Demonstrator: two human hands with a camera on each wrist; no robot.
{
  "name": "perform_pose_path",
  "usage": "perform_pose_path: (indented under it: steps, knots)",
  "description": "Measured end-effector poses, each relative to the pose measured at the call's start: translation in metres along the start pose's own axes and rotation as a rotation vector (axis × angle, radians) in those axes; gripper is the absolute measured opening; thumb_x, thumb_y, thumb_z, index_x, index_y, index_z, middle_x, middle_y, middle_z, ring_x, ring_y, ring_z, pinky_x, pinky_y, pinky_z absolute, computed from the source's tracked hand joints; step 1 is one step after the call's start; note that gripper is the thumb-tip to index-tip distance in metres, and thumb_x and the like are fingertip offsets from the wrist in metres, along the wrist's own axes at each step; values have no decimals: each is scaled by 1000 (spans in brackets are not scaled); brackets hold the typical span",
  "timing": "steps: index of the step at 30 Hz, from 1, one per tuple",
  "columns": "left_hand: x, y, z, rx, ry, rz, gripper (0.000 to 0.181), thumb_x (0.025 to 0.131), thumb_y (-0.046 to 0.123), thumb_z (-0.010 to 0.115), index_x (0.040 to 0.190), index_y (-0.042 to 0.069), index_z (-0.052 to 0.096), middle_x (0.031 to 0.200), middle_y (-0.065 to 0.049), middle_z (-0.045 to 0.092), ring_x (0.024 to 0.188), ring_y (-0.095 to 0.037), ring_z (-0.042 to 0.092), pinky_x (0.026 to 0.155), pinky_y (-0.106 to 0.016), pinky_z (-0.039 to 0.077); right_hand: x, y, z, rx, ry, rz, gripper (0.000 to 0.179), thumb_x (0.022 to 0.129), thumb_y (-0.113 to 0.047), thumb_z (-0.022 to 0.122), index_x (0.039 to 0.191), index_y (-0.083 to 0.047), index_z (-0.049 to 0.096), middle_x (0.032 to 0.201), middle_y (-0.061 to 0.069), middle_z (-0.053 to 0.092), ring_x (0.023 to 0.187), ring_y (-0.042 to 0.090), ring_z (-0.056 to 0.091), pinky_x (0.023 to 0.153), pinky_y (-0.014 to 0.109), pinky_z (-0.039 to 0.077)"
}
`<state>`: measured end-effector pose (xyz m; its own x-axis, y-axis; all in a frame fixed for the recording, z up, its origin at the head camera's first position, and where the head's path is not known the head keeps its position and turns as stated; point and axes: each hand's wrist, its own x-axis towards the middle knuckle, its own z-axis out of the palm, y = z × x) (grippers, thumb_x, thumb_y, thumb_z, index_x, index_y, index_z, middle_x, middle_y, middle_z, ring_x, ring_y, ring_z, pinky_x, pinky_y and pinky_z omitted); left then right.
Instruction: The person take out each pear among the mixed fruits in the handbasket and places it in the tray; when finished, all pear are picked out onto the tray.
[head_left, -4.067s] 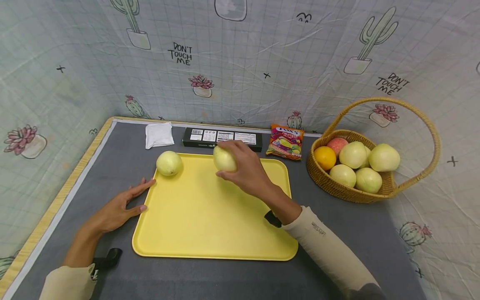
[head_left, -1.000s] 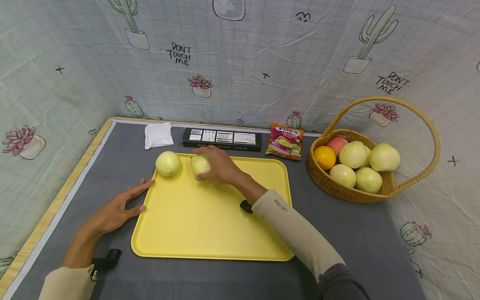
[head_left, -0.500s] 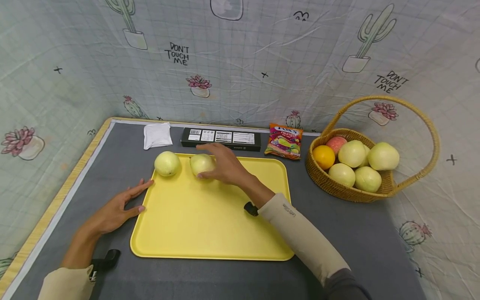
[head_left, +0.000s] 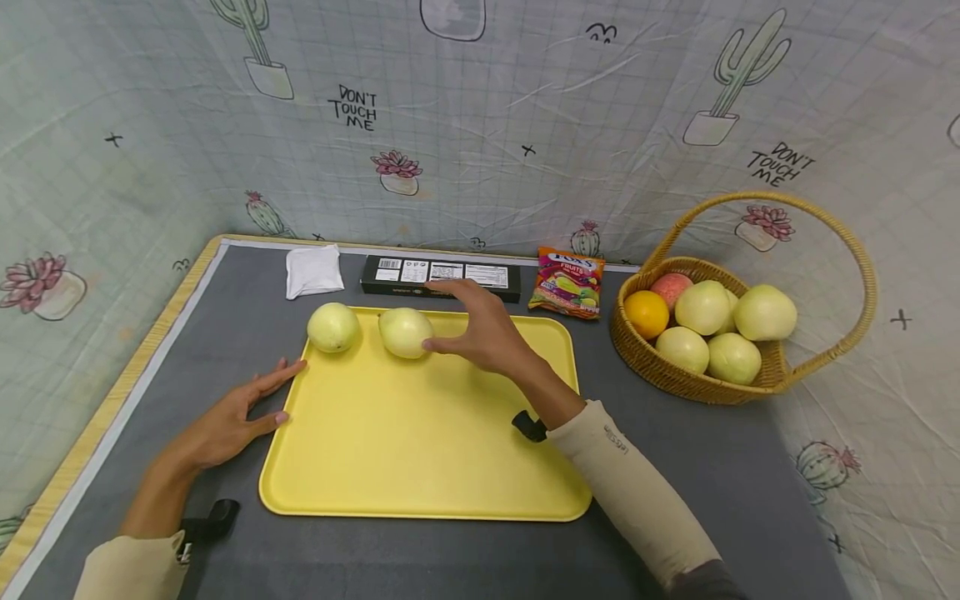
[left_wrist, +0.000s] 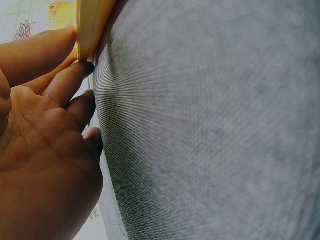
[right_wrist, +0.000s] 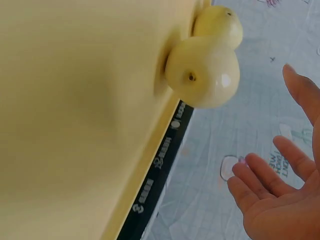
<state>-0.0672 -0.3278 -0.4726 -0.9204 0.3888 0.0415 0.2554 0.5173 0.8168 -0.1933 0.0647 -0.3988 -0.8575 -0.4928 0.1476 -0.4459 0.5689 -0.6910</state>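
Two pale yellow-green round fruits lie at the back of the yellow tray [head_left: 427,433]. One fruit [head_left: 333,327] sits in the back left corner; the other fruit [head_left: 405,332] is a little to its right. Just right of that second fruit is my right hand [head_left: 487,329], thumb and fingers spread with nothing in them. The right wrist view shows the palm facing the near fruit [right_wrist: 202,72], with a gap between. My left hand [head_left: 228,421] rests at the tray's left side, its fingertips touching the rim, which stands upright in the left wrist view.
A wicker basket [head_left: 675,375] on the right holds an orange [head_left: 647,313], a red fruit [head_left: 670,288] and several pale green fruits. Behind the tray lie a white packet [head_left: 315,271], a long black box [head_left: 442,290] and a candy bag [head_left: 567,283], before a cactus-print cloth.
My right hand carried the second fruit leftward across the tray, set it beside the first one, let go and drew back to the right. The left hand stays at the rim.
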Motion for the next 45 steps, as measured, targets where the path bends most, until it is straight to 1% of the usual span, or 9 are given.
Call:
perform_pose_path:
  steps: [9,14,16,23,26,32,35,40,45]
  knots:
    - [-1,2,0,-15,-2,-26,74,101,6,70,167,11,36,169,26,27,152,21,11,126,-11,-1,-20,11,-24,8,61,15,82,85,-40,91,156,-27,54,161,2,52,153,29,45,123,62,42]
    - [-2,2,-1,-30,-3,-44,75,101,7,70,167,12,35,169,27,26,151,21,11,135,-31,-5,-31,19,-37,6,101,1,83,84,-39,92,157,-26,54,161,2,53,153,29,45,123,64,38]
    - [-2,1,-1,-36,-5,-46,75,101,7,70,168,12,35,169,26,25,151,21,10,136,-35,-5,-34,23,-42,10,116,-6,83,85,-38,92,157,-26,54,159,3,54,151,29,47,123,64,39]
    - [-1,-1,0,-28,-3,-30,75,101,6,70,167,12,36,170,24,28,153,20,10,126,-10,2,-46,36,-57,9,180,-1,81,85,-36,92,156,-28,55,158,2,55,144,29,53,113,58,51]
    - [-1,-2,0,-24,-2,-23,75,101,6,70,167,11,37,169,24,29,153,20,11,125,-9,2,-52,42,-63,18,200,-1,80,85,-34,92,156,-26,56,156,4,57,142,29,55,114,56,52]
    - [-1,-1,-1,-10,-4,4,69,100,5,70,163,7,42,168,24,30,152,20,11,117,1,7,-63,52,-80,55,234,26,79,83,-29,94,154,-27,58,157,5,57,147,33,50,122,63,42]
    - [-1,-1,-1,-5,-8,20,64,100,4,70,160,6,46,168,23,31,153,20,12,112,5,9,-69,58,-89,64,261,43,79,83,-26,94,153,-27,58,157,4,56,149,33,49,124,62,40]
    - [-1,-1,-1,-11,-14,33,63,100,3,69,160,5,47,168,23,31,153,20,12,110,6,11,-78,68,-104,90,322,59,79,84,-19,93,154,-20,58,154,8,57,145,33,52,125,57,41]
    - [-1,-2,-1,0,-9,44,63,100,2,70,159,5,47,168,23,31,153,20,12,111,6,11,-88,75,-119,70,365,98,78,85,-20,92,155,-19,57,157,10,55,151,34,48,127,57,38]
